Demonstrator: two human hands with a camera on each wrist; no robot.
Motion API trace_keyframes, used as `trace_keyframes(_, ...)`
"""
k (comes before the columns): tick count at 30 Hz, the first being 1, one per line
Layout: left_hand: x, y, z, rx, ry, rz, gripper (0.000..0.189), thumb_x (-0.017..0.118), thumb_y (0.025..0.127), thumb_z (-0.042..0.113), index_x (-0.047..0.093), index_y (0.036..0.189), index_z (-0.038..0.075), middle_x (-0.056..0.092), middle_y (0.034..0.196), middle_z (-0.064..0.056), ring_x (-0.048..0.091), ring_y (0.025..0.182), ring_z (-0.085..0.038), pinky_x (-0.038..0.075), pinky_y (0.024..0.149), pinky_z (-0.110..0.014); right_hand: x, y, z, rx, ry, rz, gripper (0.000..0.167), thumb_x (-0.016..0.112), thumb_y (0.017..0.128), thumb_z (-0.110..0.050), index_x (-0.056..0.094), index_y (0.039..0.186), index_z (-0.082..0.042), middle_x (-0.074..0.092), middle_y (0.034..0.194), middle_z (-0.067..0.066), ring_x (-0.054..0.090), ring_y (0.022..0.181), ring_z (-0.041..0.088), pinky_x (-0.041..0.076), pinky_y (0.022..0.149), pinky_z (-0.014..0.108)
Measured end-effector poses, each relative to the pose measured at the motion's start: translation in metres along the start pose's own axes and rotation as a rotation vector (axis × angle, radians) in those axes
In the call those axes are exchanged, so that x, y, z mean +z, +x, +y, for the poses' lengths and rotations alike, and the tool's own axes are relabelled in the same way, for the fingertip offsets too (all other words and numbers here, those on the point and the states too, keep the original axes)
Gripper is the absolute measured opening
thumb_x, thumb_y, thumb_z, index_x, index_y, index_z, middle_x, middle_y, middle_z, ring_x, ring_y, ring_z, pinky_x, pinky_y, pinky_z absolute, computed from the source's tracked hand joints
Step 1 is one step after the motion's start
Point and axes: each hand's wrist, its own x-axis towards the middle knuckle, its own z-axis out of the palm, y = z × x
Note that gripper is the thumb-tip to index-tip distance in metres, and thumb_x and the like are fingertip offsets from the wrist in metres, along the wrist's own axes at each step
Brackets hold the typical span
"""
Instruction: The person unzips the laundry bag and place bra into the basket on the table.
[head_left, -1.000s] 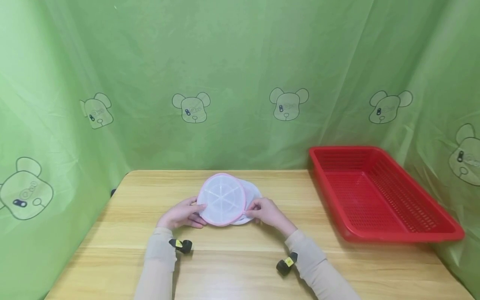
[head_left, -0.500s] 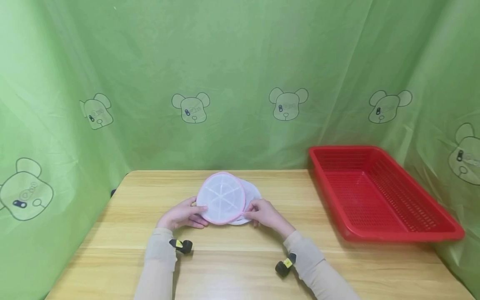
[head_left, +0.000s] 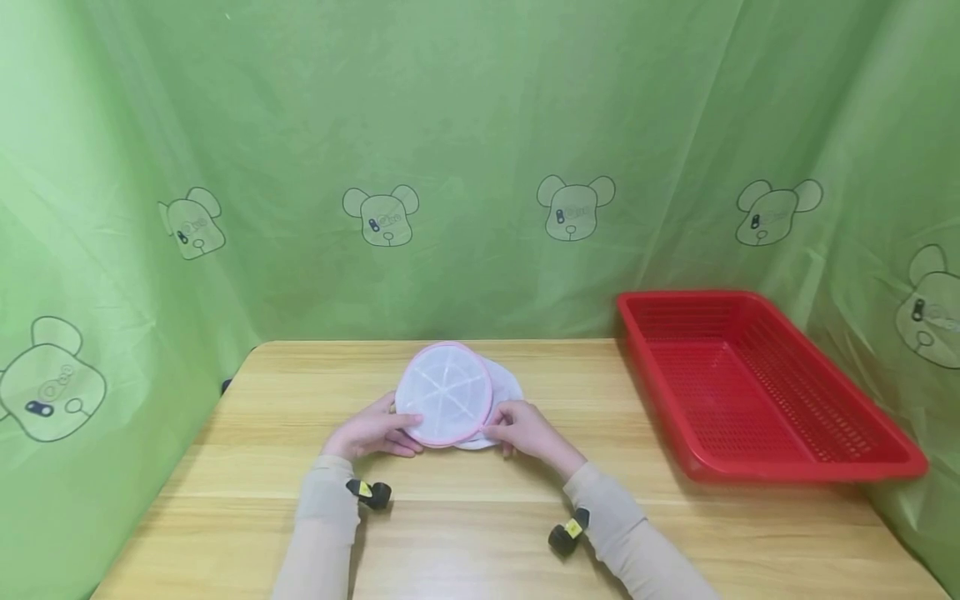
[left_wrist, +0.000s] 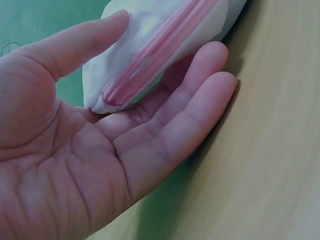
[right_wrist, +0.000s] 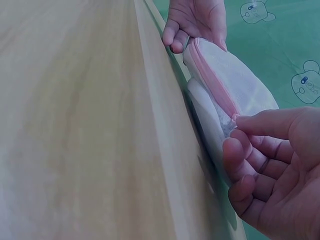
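Note:
A round white mesh laundry bag (head_left: 442, 392) with pink trim stands tilted up near the far middle of the table, its second white disc (head_left: 507, 385) showing behind on the right. My left hand (head_left: 375, 429) holds its left edge, thumb on the near face and fingers beneath. Along the side runs a pink zipper (left_wrist: 150, 55), seen closely in the left wrist view. In the right wrist view, my right hand (right_wrist: 280, 160) pinches the small zipper pull (right_wrist: 235, 119) between thumb and forefinger at the bag's lower right edge.
A red plastic basket (head_left: 806, 475) with slotted walls stands on the right part of the wooden table (head_left: 465, 533). Green curtains (head_left: 480, 108) with printed bear heads enclose the back and both sides. Each sleeve carries a small black wrist camera (head_left: 567, 533).
The left hand has shifted slightly right, its thumb farther over the bag's face. The right hand has edged a little left with the zipper pull. The bag has tilted up slightly.

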Motion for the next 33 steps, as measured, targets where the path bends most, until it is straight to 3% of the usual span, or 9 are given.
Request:
trace_keyframes(7, 0.0038, 0.0014, 0.002, 0.032, 0.005, 0.033, 0.07, 0.063, 0.092, 0.014, 0.021, 0.147, 0.003, 0.07, 0.094, -0.016, 0.072, 0.082, -0.027, 0.061, 0.082, -0.044, 0.0004, -0.0007, 0.0001, -0.007, 0.013, -0.007, 0.016, 0.069, 0.088, -0.017, 0.062, 0.079, -0.006, 0.057, 0.06, 0.004, 0.055, 0.047, 0.014, 0.041, 0.044, 0.021)
trace_keyframes(22, 0.0027, 0.0044, 0.0023, 0.05, 0.012, 0.092, 0.06, 0.063, 0.091, 0.007, 0.03, 0.14, -0.002, 0.069, 0.095, -0.014, 0.07, 0.076, -0.021, 0.062, 0.08, -0.041, -0.0029, 0.0007, 0.0004, -0.008, 0.011, 0.004, 0.015, 0.07, 0.087, -0.019, 0.064, 0.081, -0.007, 0.059, 0.063, 0.006, 0.056, 0.048, 0.015, 0.041, 0.043, 0.021)
trace_keyframes(33, 0.0012, 0.0026, 0.0019, 0.091, 0.013, 0.08, 0.065, 0.066, 0.089, 0.008, 0.029, 0.14, -0.007, 0.069, 0.094, -0.015, 0.07, 0.072, -0.019, 0.062, 0.078, -0.041, -0.0037, 0.002, 0.0007, 0.005, 0.002, -0.006, 0.014, 0.07, 0.088, -0.019, 0.063, 0.081, -0.008, 0.057, 0.06, 0.003, 0.056, 0.048, 0.015, 0.04, 0.043, 0.02)
